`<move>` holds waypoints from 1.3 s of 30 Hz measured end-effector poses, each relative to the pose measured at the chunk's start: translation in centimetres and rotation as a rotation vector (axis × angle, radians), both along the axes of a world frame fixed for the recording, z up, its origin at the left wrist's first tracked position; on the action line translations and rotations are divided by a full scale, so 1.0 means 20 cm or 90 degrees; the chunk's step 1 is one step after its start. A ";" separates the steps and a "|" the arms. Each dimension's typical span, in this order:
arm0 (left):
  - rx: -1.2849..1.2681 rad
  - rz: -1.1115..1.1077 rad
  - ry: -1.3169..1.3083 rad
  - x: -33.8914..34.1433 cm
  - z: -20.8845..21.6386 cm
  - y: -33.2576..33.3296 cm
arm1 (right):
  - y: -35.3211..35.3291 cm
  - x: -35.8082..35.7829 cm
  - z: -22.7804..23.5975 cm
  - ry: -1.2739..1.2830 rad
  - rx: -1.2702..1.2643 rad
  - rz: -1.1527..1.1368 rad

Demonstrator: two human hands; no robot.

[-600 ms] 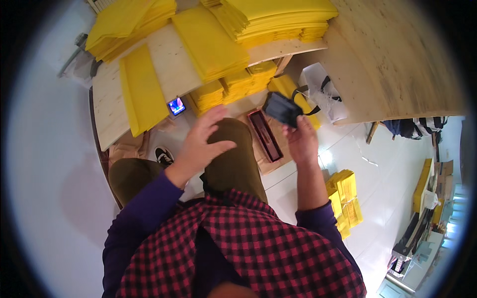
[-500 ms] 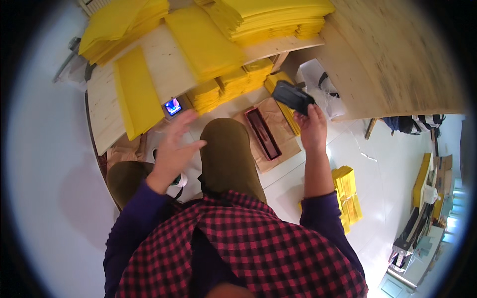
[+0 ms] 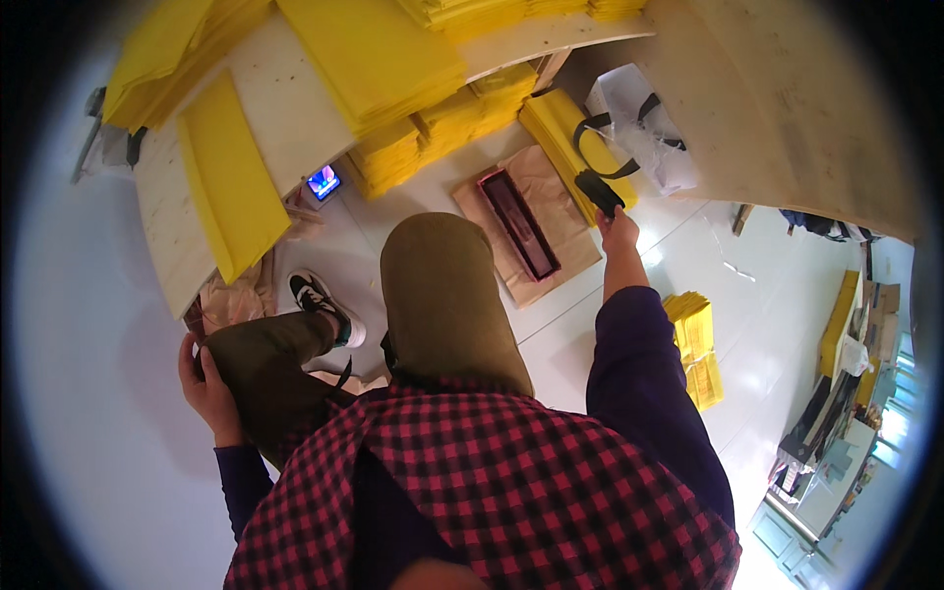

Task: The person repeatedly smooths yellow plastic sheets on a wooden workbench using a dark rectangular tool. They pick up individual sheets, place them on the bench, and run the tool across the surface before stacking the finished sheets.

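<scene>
My right hand (image 3: 618,232) grips a flat black object (image 3: 599,193), now seen nearly edge-on; its exact kind is unclear. It is held over the near end of long yellow folded pieces (image 3: 562,138) on the floor. A black strap loop (image 3: 582,149) curves just beyond it, beside a white bag (image 3: 644,118). My left hand (image 3: 208,393) rests at the outer side of my left knee, thumb and fingers apart, with nothing visible in it. Left of my right hand, a dark red open oblong box (image 3: 518,224) lies on brown paper (image 3: 472,202).
Yellow stacks cover the wooden table (image 3: 295,128) ahead, with more stacks (image 3: 442,123) beneath. A small lit screen (image 3: 323,182) stands by the table edge. A tied yellow bundle (image 3: 696,349) lies on the floor at right. A wooden panel (image 3: 787,128) rises at far right.
My left hand has dropped from in front of me to beside my left knee. My right hand still holds the black object, which has turned edge-on and lowered toward the yellow pieces.
</scene>
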State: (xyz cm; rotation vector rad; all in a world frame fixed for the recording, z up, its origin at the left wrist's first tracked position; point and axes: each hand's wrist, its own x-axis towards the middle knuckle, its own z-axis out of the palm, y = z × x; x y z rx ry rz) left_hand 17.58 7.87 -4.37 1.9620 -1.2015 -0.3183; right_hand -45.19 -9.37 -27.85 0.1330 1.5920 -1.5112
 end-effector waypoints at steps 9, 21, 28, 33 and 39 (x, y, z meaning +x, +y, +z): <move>0.076 0.031 -0.017 0.00 -0.02 -0.05 | -0.01 -0.25 -0.39 -0.116 0.000 -0.196; 0.067 0.022 -0.028 -0.01 -0.03 -0.07 | 0.02 0.08 -0.44 0.129 0.135 0.256; 0.056 0.049 -0.009 0.03 -0.05 -0.03 | 0.08 0.46 -0.49 0.810 0.327 0.870; 0.098 0.108 -0.010 0.06 -0.05 -0.02 | -0.07 0.63 -0.42 0.762 0.545 1.019; 0.094 0.083 -0.082 0.05 -0.04 -0.05 | -0.11 0.65 -0.51 0.857 0.523 1.093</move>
